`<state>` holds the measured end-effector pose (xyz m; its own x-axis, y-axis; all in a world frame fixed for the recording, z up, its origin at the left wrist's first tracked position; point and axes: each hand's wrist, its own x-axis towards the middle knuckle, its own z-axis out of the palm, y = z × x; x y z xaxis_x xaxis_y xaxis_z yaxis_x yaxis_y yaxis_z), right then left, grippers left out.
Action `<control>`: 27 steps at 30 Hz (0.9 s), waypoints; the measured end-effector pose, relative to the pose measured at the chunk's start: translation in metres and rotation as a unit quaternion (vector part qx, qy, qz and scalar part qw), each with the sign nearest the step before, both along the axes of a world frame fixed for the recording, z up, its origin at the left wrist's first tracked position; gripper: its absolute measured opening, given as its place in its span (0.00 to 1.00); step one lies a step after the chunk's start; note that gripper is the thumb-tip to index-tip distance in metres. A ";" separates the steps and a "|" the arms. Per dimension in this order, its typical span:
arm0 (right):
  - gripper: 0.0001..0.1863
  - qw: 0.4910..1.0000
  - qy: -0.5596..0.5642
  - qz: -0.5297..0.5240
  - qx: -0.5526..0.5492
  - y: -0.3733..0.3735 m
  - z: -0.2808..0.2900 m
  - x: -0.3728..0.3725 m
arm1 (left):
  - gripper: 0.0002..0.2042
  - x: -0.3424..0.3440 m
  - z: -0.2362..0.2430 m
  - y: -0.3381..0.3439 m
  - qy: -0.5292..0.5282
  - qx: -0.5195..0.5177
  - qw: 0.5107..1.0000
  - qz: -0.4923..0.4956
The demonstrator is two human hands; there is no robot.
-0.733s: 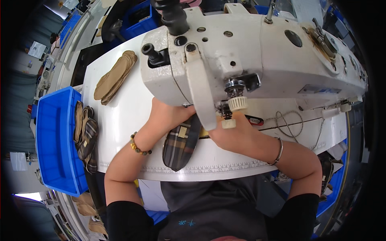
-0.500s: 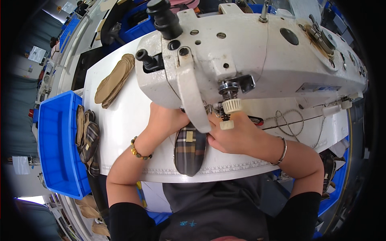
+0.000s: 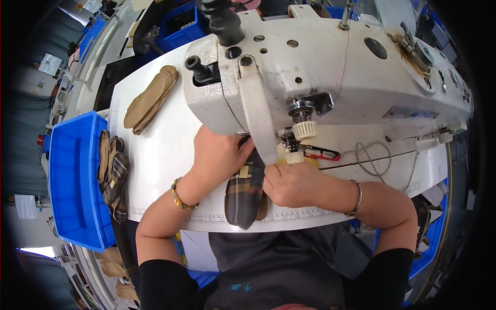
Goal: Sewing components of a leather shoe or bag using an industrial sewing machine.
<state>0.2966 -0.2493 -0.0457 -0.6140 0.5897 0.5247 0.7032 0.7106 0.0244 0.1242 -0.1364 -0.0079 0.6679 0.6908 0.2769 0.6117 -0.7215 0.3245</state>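
Two hands point(image 3: 219, 155) point(image 3: 294, 185), two bracelets point(image 3: 177, 198) point(image 3: 360, 195), one sewing machine point(image 3: 356, 77)
Before the machine: one plaid sole-shaped piece point(image 3: 245, 194), one red-and-black tool point(image 3: 324, 154).

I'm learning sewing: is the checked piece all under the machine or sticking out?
Sticking out: the checked piece shows its rounded end beyond the sewing machine; its far end is hidden.

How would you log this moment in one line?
left hand: on plaid piece | right hand: at its right edge | sewing machine: overhangs white table

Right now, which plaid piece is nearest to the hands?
The plaid piece between the left hand and right hand, partly under the sewing machine; the plaid pieces beside the blue bin at left lie farther away.
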 end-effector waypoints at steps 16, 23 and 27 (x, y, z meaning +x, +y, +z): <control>0.11 0.997 -0.052 -0.052 0.010 -0.010 0.001 0.000 | 0.21 -0.008 0.004 -0.031 0.076 0.137 0.976 -0.150; 0.08 0.998 -0.022 -0.060 0.019 0.001 0.003 0.006 | 0.22 -0.013 0.015 -0.019 0.096 0.031 0.980 -0.171; 0.07 0.998 -0.023 -0.059 -0.015 -0.002 0.004 0.006 | 0.35 -0.030 0.043 -0.033 0.131 -0.094 0.950 -0.268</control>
